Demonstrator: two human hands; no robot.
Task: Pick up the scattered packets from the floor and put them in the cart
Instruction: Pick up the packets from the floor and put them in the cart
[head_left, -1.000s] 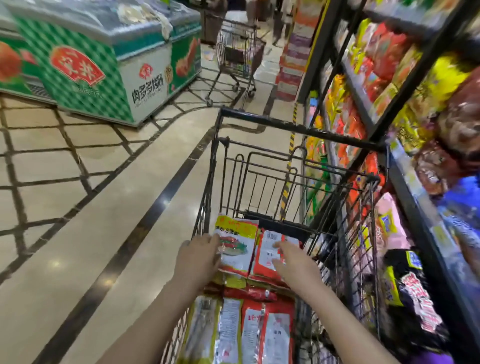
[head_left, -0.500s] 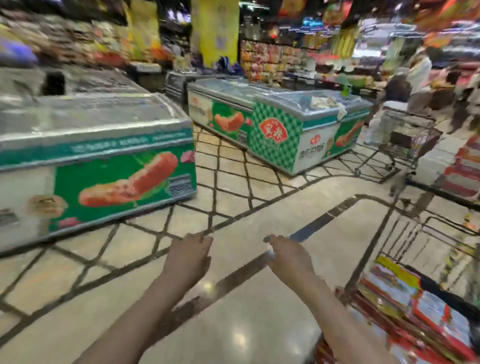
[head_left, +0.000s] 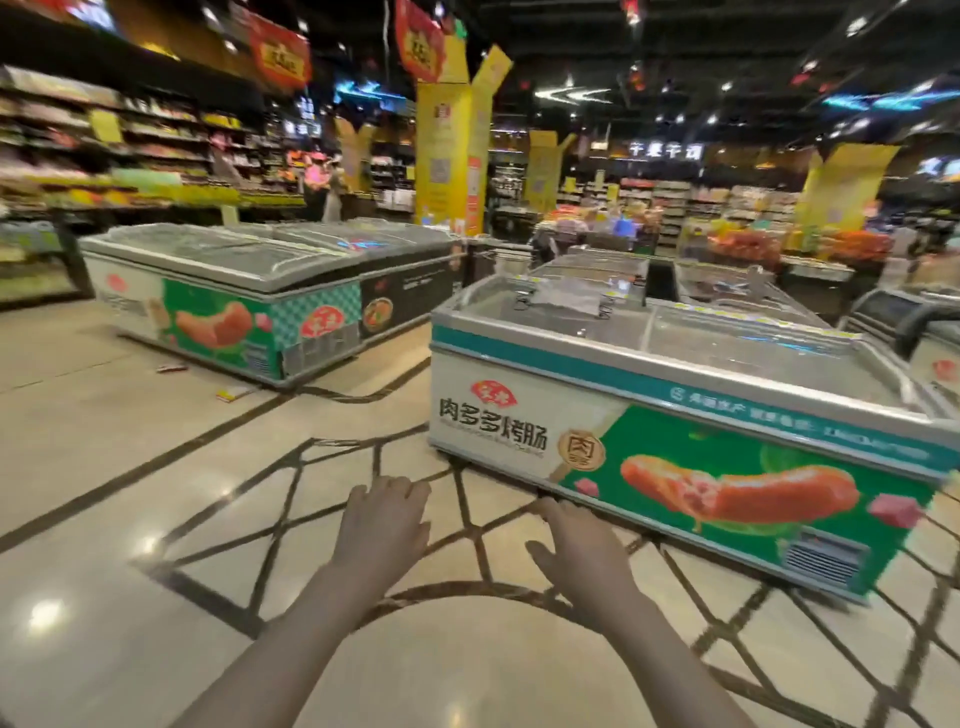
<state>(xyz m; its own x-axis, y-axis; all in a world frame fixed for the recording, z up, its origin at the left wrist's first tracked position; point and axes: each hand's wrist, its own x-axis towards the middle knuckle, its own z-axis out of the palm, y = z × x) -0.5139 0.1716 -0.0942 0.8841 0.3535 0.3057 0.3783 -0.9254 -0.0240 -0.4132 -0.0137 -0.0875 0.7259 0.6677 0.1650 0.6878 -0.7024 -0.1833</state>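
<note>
Both hands, left (head_left: 383, 525) and right (head_left: 582, 545), hang released and empty, so I'd say it's the fetch step: walk over to the flat red packets (head_left: 172, 368) on the glossy beige tiled floor (head_left: 104, 467) beside the far green-panelled chest freezer (head_left: 223, 306).

Glossy beige tiled floor (head_left: 104, 467) with dark inlay, glass-topped chest freezers (head_left: 675, 395), stocked shelving (head_left: 130, 156) behind, dim ceiling spotlights.
</note>
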